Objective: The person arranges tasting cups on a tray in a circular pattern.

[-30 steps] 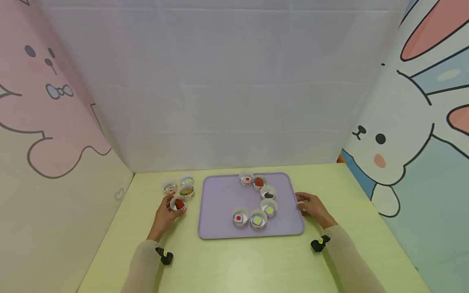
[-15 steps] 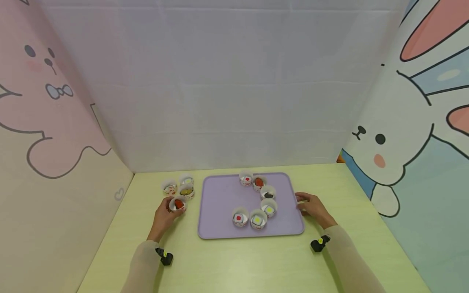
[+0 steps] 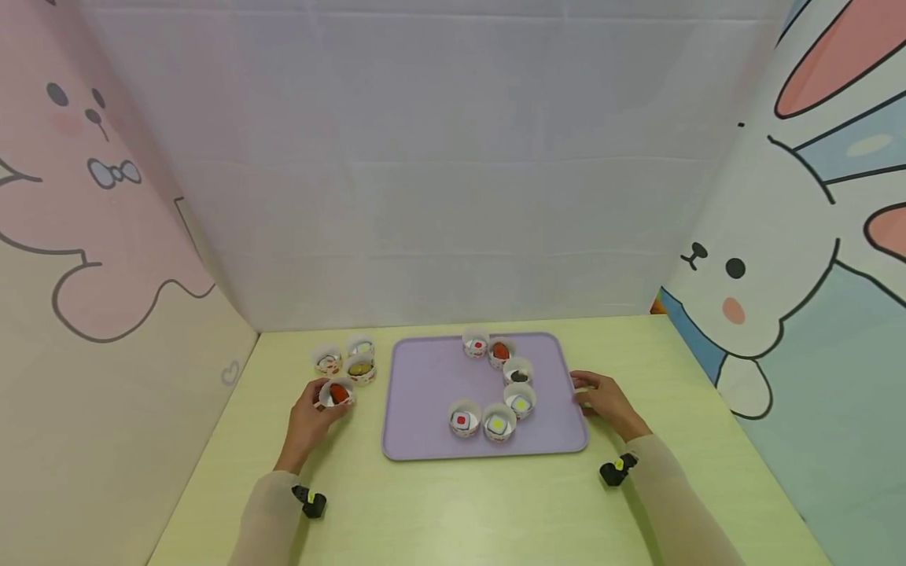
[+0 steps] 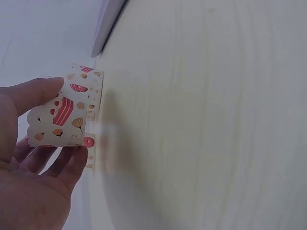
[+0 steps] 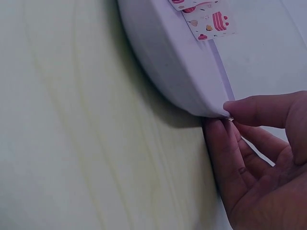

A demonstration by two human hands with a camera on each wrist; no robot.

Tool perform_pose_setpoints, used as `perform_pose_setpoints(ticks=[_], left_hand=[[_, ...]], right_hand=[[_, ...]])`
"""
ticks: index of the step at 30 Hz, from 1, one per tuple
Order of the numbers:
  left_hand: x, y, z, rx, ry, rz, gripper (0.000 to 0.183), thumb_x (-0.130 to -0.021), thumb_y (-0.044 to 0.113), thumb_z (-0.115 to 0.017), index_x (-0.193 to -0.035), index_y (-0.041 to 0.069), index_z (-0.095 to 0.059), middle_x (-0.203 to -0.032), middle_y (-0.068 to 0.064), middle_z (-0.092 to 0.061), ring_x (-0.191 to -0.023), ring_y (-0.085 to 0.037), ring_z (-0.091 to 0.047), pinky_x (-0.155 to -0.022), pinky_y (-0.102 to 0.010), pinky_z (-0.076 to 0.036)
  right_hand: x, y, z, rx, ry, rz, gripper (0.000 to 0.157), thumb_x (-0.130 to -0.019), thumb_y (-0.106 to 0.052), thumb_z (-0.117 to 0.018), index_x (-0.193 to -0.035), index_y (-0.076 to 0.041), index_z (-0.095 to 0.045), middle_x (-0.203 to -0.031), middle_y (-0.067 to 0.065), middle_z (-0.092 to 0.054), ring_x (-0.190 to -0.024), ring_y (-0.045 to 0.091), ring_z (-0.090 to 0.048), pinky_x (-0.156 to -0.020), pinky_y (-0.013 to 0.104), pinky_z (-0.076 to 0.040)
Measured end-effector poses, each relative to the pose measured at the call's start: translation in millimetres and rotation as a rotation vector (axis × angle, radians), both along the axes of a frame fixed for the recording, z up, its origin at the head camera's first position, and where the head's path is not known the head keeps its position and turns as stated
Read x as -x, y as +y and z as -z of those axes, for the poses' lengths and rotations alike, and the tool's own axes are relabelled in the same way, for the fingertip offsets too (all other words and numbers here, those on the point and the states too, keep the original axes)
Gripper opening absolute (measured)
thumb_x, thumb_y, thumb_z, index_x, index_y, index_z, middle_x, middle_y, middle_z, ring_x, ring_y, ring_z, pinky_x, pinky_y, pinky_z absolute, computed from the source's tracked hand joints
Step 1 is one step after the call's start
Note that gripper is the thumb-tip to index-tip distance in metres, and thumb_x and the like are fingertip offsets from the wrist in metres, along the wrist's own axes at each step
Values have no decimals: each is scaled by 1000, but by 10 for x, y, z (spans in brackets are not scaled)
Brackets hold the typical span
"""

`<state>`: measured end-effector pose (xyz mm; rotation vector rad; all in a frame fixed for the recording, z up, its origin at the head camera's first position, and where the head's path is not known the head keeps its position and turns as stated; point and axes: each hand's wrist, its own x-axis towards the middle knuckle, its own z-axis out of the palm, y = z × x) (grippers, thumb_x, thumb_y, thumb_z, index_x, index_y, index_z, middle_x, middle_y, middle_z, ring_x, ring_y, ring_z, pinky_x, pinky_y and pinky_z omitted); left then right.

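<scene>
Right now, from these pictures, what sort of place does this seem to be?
Probably a staged tabletop booth, perhaps for recording: a pale yellow wood-grained table, a plain whitish creased sheet behind it, and a side wall printed with a white cartoon rabbit.

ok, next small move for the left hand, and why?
Probably carry the cup right, over the bare left part of the tray: the left hand grips it, seemingly clear of the table, the right hand pinches the tray's edge, and the six cups there form an arc open to the left.
</scene>
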<state>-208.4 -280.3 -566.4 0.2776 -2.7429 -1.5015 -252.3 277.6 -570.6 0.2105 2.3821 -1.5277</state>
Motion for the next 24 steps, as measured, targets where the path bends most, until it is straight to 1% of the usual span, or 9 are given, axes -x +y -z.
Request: perform_pose_setpoints(ticks=[4, 6, 12, 17, 24], left_hand=[[-14, -15, -53, -10, 46, -1, 74, -86, 28, -76, -146, 7, -37, -143, -22, -47, -133, -38, -45, -108, -53, -41], [-24, -15, -87, -10, 80, 1, 74, -85, 26, -77, -146, 7, -38, -141, -22, -48, -132, -37, -46, -108, -52, -41], [-75, 34, -248, -4, 163, 21, 72, -86, 22, -76, -145, 7, -39, -140, -21, -50, -130, -36, -47, -108, -52, -41], [-88, 100, -386, 18, 196, 27, 72, -86, 20, -76, -145, 4, -39, -140, -23, -50, -130, -38, -48, -108, -54, -41], [-87, 221, -524, 13, 223, 39, 71, -84, 18, -77, -144, 5, -41, -141, -21, -50, -132, -36, -47, -109, -52, -40]], right_hand=[[0, -2, -7, 0, 3, -5, 57, -91, -7, -62, -146, -5, -46, -138, 23, -50, -103, 23, -60, -76, 31, -56], [-3, -6, -8, 3, -2, 0, 57, -90, -7, -62, -145, -5, -46, -137, 22, -50, -104, 23, -60, -76, 31, -55], [-9, -7, -11, 6, -4, -5, 57, -91, -7, -62, -145, -5, -46, -137, 23, -50, -103, 22, -60, -75, 29, -55], [-24, -14, -27, 15, 0, -4, 57, -91, -6, -62, -145, -4, -46, -137, 23, -50, -104, 23, -61, -76, 32, -56], [-31, -14, -25, 12, 0, -5, 56, -92, -6, -62, -146, -4, -45, -138, 23, -49, -104, 24, -61, -77, 32, -55]])
